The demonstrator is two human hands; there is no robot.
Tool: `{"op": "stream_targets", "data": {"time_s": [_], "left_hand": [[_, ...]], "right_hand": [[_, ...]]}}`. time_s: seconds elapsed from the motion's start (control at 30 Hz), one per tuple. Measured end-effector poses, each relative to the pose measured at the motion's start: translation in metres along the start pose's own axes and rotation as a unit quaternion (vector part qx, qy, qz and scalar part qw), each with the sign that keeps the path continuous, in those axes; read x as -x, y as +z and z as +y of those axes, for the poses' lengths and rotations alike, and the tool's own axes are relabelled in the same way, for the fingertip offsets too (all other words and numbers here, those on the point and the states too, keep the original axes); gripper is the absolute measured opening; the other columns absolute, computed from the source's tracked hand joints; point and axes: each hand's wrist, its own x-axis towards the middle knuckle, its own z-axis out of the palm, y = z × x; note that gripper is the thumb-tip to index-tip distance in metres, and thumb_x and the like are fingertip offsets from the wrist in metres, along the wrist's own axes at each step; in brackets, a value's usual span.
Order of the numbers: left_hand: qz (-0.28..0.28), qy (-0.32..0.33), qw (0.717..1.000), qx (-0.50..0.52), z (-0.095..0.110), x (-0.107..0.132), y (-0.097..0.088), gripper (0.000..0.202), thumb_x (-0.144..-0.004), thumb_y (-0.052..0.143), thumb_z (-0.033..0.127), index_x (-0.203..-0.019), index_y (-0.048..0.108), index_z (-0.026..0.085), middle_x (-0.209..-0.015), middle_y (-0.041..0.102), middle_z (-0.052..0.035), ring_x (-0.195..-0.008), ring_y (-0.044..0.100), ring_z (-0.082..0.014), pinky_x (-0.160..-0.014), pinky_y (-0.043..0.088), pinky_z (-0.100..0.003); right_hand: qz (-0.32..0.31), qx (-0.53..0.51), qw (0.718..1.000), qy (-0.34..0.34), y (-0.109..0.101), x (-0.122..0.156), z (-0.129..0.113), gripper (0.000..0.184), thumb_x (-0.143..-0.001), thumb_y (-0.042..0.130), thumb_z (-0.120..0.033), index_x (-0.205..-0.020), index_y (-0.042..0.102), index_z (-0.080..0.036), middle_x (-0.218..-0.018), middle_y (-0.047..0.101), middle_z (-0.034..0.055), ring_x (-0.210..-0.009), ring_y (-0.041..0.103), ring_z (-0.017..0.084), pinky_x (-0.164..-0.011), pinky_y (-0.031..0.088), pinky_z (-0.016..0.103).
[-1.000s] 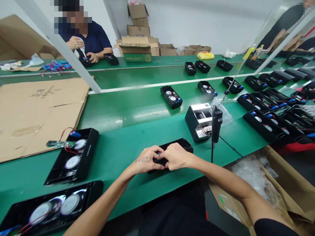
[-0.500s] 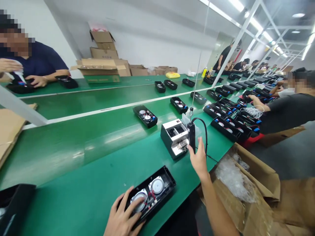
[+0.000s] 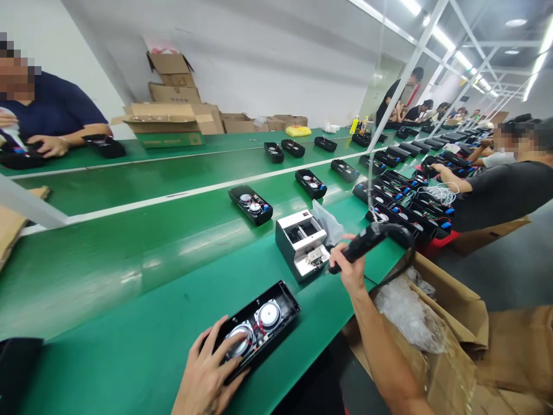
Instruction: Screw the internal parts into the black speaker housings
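My left hand (image 3: 206,369) lies on the near end of an open black speaker housing (image 3: 259,329), its fingers curled over one round speaker driver (image 3: 240,340). A second driver (image 3: 268,314) sits beside it among thin red wires. My right hand (image 3: 348,268) is closed around a black electric screwdriver (image 3: 367,242), held tilted and nearly level, with its cord looping off to the right. A white-and-black screw feeder (image 3: 301,245) stands just left of that hand, close to the screwdriver's tip.
A green conveyor bench (image 3: 151,259) runs away from me, carrying several open housings. A clear plastic bag (image 3: 324,222) stands behind the feeder. An open cardboard box (image 3: 415,323) with plastic wrap sits at the lower right. Co-workers sit along the bench and across the glass divider.
My hands have come apart from the housing they pressed together. The housing now lies open-side up under my left hand, and my right hand has taken the screwdriver and tilted it over.
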Motion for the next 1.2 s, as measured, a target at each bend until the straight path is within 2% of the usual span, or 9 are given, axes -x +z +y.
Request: {"op": "stream_targets", "data": {"time_s": [0.17,0.27,0.37,0.53,0.63,0.73,0.8,0.97,1.2], "left_hand": [[-0.027,0.013,0.999,-0.025,-0.003,0.003,-0.003,0.013,-0.093,0.073,0.029,-0.080,0.075,0.031,-0.121,0.082,-0.0005,-0.148,0.053,-0.0349,-0.112,0.043,-0.053],[-0.031,0.007,0.999,-0.026,-0.001,0.003,-0.004,0.009,-0.091,0.076,0.030,-0.082,0.077,0.031,-0.123,0.082,-0.0013,-0.148,0.053,-0.0358,-0.113,0.044,-0.053],[-0.034,-0.009,0.999,-0.016,0.001,0.002,-0.004,0.009,-0.092,0.074,0.029,-0.085,0.077,0.031,-0.123,0.082,-0.0007,-0.149,0.053,-0.0356,-0.115,0.043,-0.054],[-0.052,-0.029,0.998,-0.014,0.007,0.003,-0.006,0.006,-0.089,0.079,0.028,-0.084,0.076,0.030,-0.126,0.081,0.0005,-0.150,0.052,-0.0373,-0.118,0.040,-0.055],[-0.068,-0.038,0.997,-0.007,0.011,0.003,-0.007,0.007,-0.088,0.083,0.029,-0.086,0.077,0.029,-0.128,0.081,0.0012,-0.152,0.051,-0.0385,-0.120,0.039,-0.056],[-0.059,-0.041,0.997,0.000,0.013,0.001,-0.008,0.012,-0.085,0.087,0.032,-0.084,0.076,0.029,-0.127,0.081,0.0015,-0.153,0.050,-0.0384,-0.122,0.038,-0.056],[-0.059,-0.040,0.997,-0.005,0.014,0.001,-0.008,0.012,-0.085,0.088,0.032,-0.085,0.076,0.029,-0.127,0.081,0.0013,-0.153,0.050,-0.0383,-0.122,0.037,-0.056],[-0.062,-0.045,0.997,0.005,0.015,0.003,-0.008,0.010,-0.086,0.087,0.030,-0.089,0.078,0.029,-0.128,0.081,0.0009,-0.153,0.050,-0.0376,-0.124,0.037,-0.056],[-0.066,-0.037,0.997,-0.005,0.014,0.004,-0.007,0.007,-0.086,0.083,0.024,-0.089,0.078,0.029,-0.129,0.080,0.0000,-0.154,0.049,-0.0391,-0.122,0.038,-0.057]], "right_hand": [[0.026,-0.022,0.996,-0.083,0.030,-0.027,-0.017,0.051,-0.090,0.081,-0.046,-0.126,0.051,-0.026,-0.061,0.060,-0.0142,-0.045,0.056,0.013,-0.058,0.054,0.032],[0.016,0.042,0.997,-0.061,0.040,-0.031,-0.012,0.039,-0.090,0.080,-0.049,-0.108,0.056,-0.024,-0.055,0.059,-0.0114,-0.046,0.057,0.014,-0.063,0.057,0.035],[-0.050,0.066,0.997,-0.003,0.036,-0.026,-0.011,0.037,-0.087,0.084,-0.046,-0.102,0.058,-0.024,-0.056,0.059,-0.0101,-0.047,0.057,0.014,-0.058,0.056,0.033],[-0.200,-0.009,0.972,0.126,0.031,0.009,-0.030,0.049,-0.084,0.090,-0.043,-0.115,0.058,-0.024,-0.065,0.062,-0.0107,-0.045,0.056,0.012,-0.046,0.048,0.027],[-0.169,-0.120,0.974,0.094,0.044,0.044,-0.046,0.055,-0.090,0.087,-0.047,-0.128,0.052,-0.028,-0.066,0.059,-0.0126,-0.042,0.053,0.011,-0.043,0.046,0.026],[-0.122,-0.186,0.974,0.035,0.065,0.074,-0.057,0.048,-0.096,0.081,-0.051,-0.126,0.049,-0.033,-0.061,0.050,-0.0152,-0.037,0.042,0.010,-0.036,0.038,0.024],[-0.130,-0.190,0.973,0.018,0.079,0.087,-0.059,0.045,-0.096,0.081,-0.050,-0.122,0.048,-0.033,-0.059,0.049,-0.0150,-0.036,0.041,0.011,-0.036,0.037,0.024],[-0.183,-0.176,0.967,0.035,0.095,0.101,-0.047,0.045,-0.097,0.081,-0.043,-0.125,0.048,-0.032,-0.063,0.053,-0.0139,-0.038,0.045,0.009,-0.039,0.039,0.024],[-0.181,-0.153,0.971,0.030,0.098,0.107,-0.035,0.046,-0.096,0.081,-0.043,-0.125,0.048,-0.032,-0.064,0.055,-0.0136,-0.041,0.045,0.010,-0.043,0.041,0.025]]}}
